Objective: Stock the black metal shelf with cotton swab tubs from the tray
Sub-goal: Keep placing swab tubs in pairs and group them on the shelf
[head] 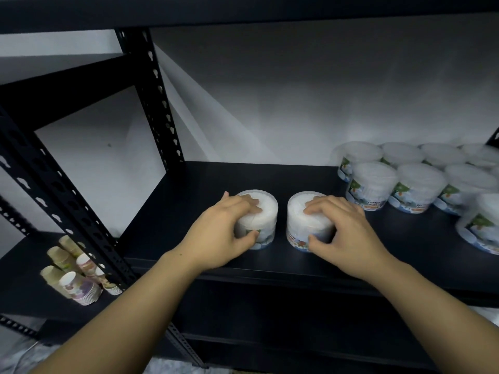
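Two clear round cotton swab tubs stand upright side by side on the black metal shelf (189, 201), near its front edge. My left hand (218, 233) is clamped over the left tub (266, 211), fingers on the lid and thumb on the front wall. My right hand (343, 230) grips the right tub (297, 211) the same way. Both tubs rest on the shelf board. Several more tubs (397, 187) stand in rows at the right end of the same shelf. The tray is not in view.
A perforated black upright (159, 103) stands at the shelf's back left corner. Stacks of paper cups (78, 276) lie on a lower shelf of the neighbouring rack at left. The upper shelf board (243, 9) hangs overhead. A grey wall is behind.
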Demonstrator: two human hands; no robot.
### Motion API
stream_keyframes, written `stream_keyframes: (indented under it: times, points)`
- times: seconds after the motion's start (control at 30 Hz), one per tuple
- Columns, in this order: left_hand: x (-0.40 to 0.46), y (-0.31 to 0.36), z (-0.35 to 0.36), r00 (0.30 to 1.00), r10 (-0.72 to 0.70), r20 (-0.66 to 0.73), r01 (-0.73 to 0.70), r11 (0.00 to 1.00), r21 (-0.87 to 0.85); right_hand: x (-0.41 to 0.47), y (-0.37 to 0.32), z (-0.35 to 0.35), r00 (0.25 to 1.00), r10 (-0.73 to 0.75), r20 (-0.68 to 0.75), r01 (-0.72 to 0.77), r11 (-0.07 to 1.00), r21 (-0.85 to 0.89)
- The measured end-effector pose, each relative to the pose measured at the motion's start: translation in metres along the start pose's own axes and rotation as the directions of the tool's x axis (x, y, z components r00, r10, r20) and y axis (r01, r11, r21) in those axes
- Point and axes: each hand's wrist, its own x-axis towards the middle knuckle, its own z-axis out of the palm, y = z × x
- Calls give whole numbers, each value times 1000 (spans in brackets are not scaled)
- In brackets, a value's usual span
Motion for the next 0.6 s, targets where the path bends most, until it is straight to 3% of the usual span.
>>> stream_keyframes:
  times: [0.13, 0.37, 0.6]
  points:
    - [3, 6, -2, 1000, 7, -2, -7, 1000, -1, -1, 3, -5, 1000, 5, -9, -5, 1000, -21]
    - [18, 24, 16, 990, -71, -125, 98, 967, 233, 18, -13, 12, 991, 65, -119, -95, 960, -263]
    - [20, 15, 14, 1000, -5, -17, 6, 998, 56, 9, -2, 2, 997, 50, -57, -58, 989, -136]
